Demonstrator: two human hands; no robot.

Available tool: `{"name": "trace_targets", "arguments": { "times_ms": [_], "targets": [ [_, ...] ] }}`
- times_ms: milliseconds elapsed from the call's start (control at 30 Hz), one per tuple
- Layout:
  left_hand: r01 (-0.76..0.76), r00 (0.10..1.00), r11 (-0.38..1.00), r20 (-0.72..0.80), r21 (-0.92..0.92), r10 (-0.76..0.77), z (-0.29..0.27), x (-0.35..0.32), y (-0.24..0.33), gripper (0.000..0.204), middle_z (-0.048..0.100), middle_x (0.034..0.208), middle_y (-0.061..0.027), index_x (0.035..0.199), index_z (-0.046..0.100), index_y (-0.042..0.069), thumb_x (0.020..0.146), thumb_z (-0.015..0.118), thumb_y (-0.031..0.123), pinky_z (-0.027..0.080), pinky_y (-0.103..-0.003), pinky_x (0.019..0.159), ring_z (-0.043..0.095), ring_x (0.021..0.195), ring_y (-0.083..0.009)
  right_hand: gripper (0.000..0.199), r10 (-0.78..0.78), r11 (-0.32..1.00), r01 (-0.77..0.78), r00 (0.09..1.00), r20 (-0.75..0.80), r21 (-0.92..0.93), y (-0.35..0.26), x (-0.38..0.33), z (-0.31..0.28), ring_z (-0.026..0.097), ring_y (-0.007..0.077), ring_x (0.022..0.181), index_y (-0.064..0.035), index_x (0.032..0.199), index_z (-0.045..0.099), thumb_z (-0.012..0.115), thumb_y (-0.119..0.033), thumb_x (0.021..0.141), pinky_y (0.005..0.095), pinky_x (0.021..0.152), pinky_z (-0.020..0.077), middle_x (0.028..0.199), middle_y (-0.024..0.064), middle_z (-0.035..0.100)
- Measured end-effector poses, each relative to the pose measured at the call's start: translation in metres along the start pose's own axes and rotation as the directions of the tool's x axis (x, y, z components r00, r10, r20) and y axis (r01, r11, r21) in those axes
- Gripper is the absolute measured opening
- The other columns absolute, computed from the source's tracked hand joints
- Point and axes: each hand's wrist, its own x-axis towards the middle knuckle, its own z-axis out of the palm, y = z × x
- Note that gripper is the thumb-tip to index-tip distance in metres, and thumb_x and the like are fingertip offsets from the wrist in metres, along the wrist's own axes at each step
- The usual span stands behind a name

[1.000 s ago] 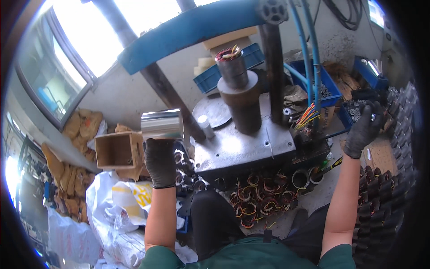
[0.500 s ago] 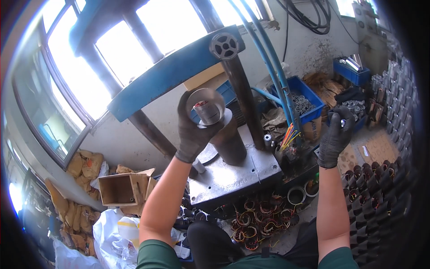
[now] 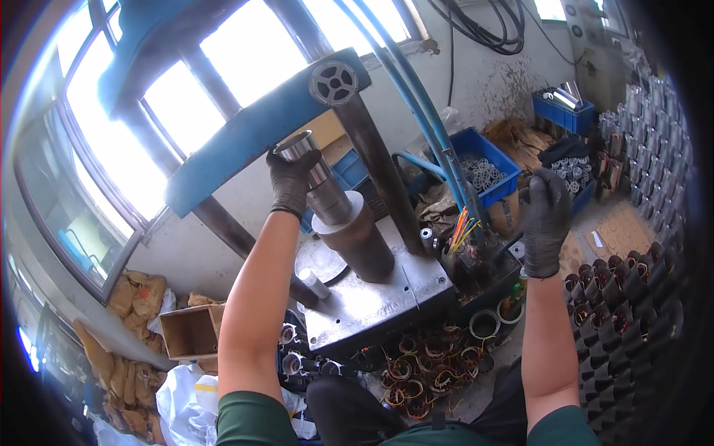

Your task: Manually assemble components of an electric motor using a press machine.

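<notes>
- Over on the far left, an open wooden box (image 3: 190, 331) sits well clear of the action.
- Here's the left hand (image 3: 289, 182), gloved and wrapped firmly around a shiny metal sleeve (image 3: 297, 146), thumb and fingers on opposite sides. Good grip: even pressure there should help stop it tipping.
- And the sleeve? It's up at the top of the grey cylinder (image 3: 329, 203), below the blue crossbeam (image 3: 260, 123). The step looks like lining the two up; match the tilt, bring the axes together and don't force an edge that catches. How far they overlap, the glove hides.
- Just below, a small white cylinder (image 3: 314, 283) stands on the steel table (image 3: 361, 306); best keep the forearm off it.
- Centre stage, the broad dark base (image 3: 362, 249) carries the grey cylinder; its axis is the guide to follow.
- Out right, the other gloved hand (image 3: 547, 219) is raised, fingers bent, well apart from the sleeve. Cannot tell whether it holds anything; safest outside the press.
</notes>
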Motion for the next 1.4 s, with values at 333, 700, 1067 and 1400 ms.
{"name": "trace_targets", "arguments": {
  "times_ms": [333, 700, 1067, 1400],
  "targets": [
    [0.104, 0.993, 0.973, -0.036, -0.206, -0.113, -0.001, -0.016, -0.005, 0.093, 0.064, 0.127, -0.0194, 0.143, 0.039, -0.001, 0.073, 0.097, 0.017, 0.060, -0.040, 0.096, 0.067, 0.112, -0.0296, 0.015, -0.067, 0.941, 0.182, 0.927, 0.370, -0.284, -0.038, 0.009, -0.021, 0.074, 0.0249, 0.086, 0.0015, 0.108, 0.073, 0.064, -0.007, 0.098, 0.0376, 0.083, 0.0575, 0.096, 0.0168, 0.075],
    [-0.014, 0.997, 0.979, -0.080, -0.202, -0.002, 0.006, -0.029, -0.040, 0.105, 0.061, 0.132, -0.0167, 0.152, 0.033, 0.001, 0.074, 0.097, 0.027, 0.054, -0.040, 0.102, 0.063, 0.118, -0.0275, 0.018, 0.014, 0.780, 0.378, 0.786, 0.618, -0.499, -0.056, 0.006, -0.038, 0.074, 0.0395, 0.093, -0.0004, 0.108, 0.073, 0.064, -0.008, 0.094, 0.0442, 0.085, 0.0580, 0.096, 0.0238, 0.074],
    [0.162, 0.985, 0.828, 0.137, -0.537, -0.103, 0.008, -0.074, -0.091, 0.081, 0.065, 0.128, -0.0131, 0.147, 0.043, 0.004, 0.084, 0.090, 0.023, 0.054, -0.036, 0.099, 0.065, 0.114, -0.0236, 0.031, 0.379, 0.520, 0.716, 0.294, 0.877, -0.465, -0.094, -0.025, -0.101, 0.073, 0.0415, 0.088, -0.0096, 0.115, 0.071, 0.066, -0.019, 0.086, 0.0522, 0.082, 0.0583, 0.092, 0.0193, 0.074],
    [0.161, 0.987, 0.800, 0.097, -0.578, -0.129, 0.001, -0.079, -0.076, 0.095, 0.061, 0.135, -0.0144, 0.151, 0.041, 0.005, 0.073, 0.094, 0.017, 0.053, -0.036, 0.104, 0.062, 0.119, -0.0244, 0.034, 0.494, 0.529, 0.818, -0.080, 0.866, -0.226, -0.076, -0.079, -0.173, 0.072, 0.0403, 0.071, -0.0038, 0.111, 0.065, 0.066, -0.022, 0.083, 0.0540, 0.066, 0.0571, 0.075, 0.0193, 0.070]
  ]
}}
